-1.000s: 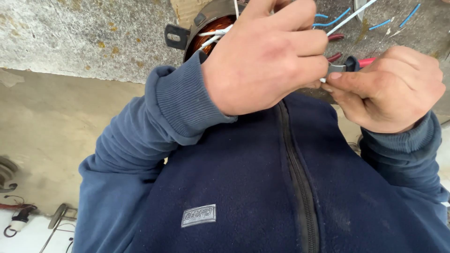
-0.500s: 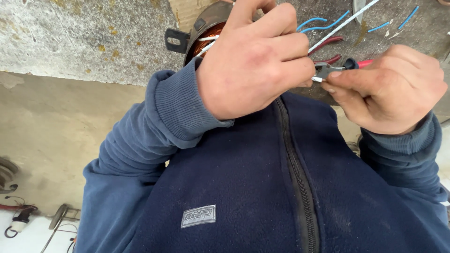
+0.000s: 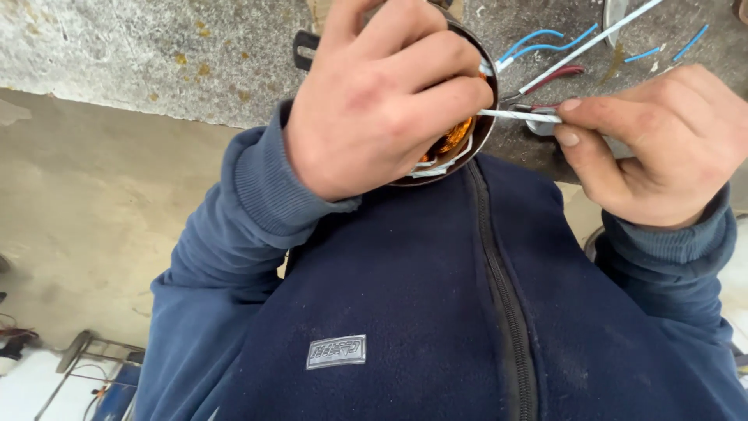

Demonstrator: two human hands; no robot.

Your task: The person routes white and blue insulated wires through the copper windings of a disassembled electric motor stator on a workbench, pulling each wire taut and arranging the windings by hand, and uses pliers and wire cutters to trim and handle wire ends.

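Note:
My left hand (image 3: 382, 93) is curled over a round dark metal motor stator (image 3: 460, 132) with copper windings, holding it at the edge of a grey stone bench (image 3: 117, 47). My right hand (image 3: 662, 148) pinches a thin white sleeved wire (image 3: 514, 115) that runs from the stator to my fingertips. Most of the stator is hidden under my left hand. Both arms wear dark blue fleece sleeves.
Blue wire offcuts (image 3: 538, 43) and a long white wire (image 3: 592, 43) lie on the bench behind the stator, beside red-handled pliers (image 3: 553, 78). Below is a concrete floor (image 3: 78, 218) with a metal frame (image 3: 86, 366) at the lower left.
My right hand has drawn away to the right, pulling the white wire out from the stator. The stator shows more under my left hand, and the view has shifted slightly.

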